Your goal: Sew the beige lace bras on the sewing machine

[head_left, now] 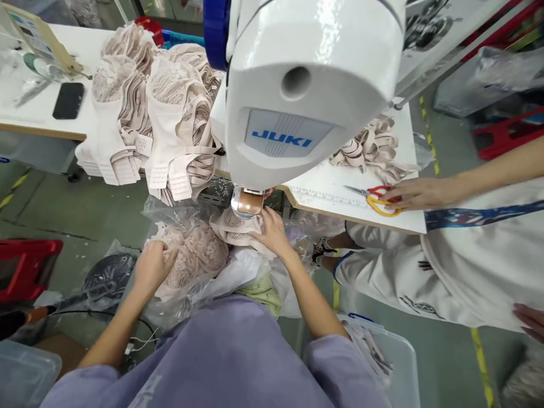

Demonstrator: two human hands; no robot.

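Observation:
A beige lace bra (198, 252) lies across my lap, over clear plastic and white cloth, below the sewing machine (312, 85). My left hand (153, 265) is closed on the bra's left edge, its fingers curled round the lace. Close to the machine's needle area, my right hand (272, 232) grips the other part of the bra, with thumb on the band and fingertips by the brown-and-metal part (249, 202). The machine head hides the stitching point.
Stacks of beige bras (174, 113) hang over the table edge at left, near a black phone (68, 101). At right, a co-worker's hand (419, 194) touches red-and-yellow scissors (378, 199) beside a heap of straps (369, 144). A plastic bin (402, 357) stands low at right.

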